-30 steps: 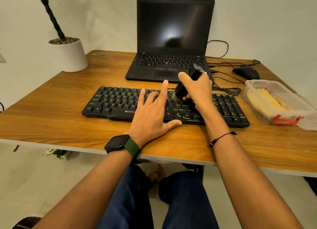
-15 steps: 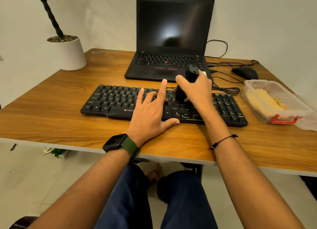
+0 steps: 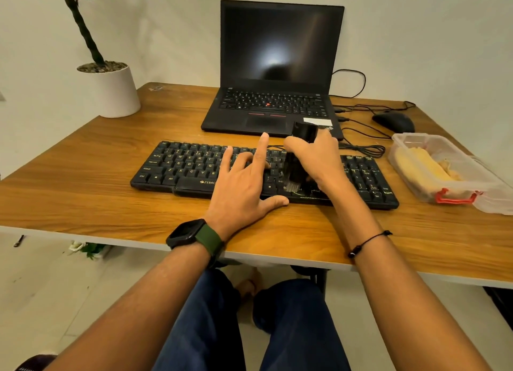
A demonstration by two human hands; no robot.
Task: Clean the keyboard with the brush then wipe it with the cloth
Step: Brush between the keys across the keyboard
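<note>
Head view: right hand [image 3: 319,159] gripped brush [image 3: 295,173] upright, bristles down on keyboard [image 3: 188,168] right of centre, its long axis running left-right; left hand [image 3: 244,187], fingers spread, pressed beside it.

The brown wood-grain tabletop [image 3: 83,198] carries a black keyboard [image 3: 188,168], an open black laptop [image 3: 274,104] and a black mouse [image 3: 393,121]. A clear plastic container [image 3: 433,165] sits right; a white plant pot [image 3: 113,93] stands far left.

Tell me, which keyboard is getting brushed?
The separate flat black keyboard nearest the person: both hands are on it. The black laptop's built-in keyboard behind it sits untouched.
</note>
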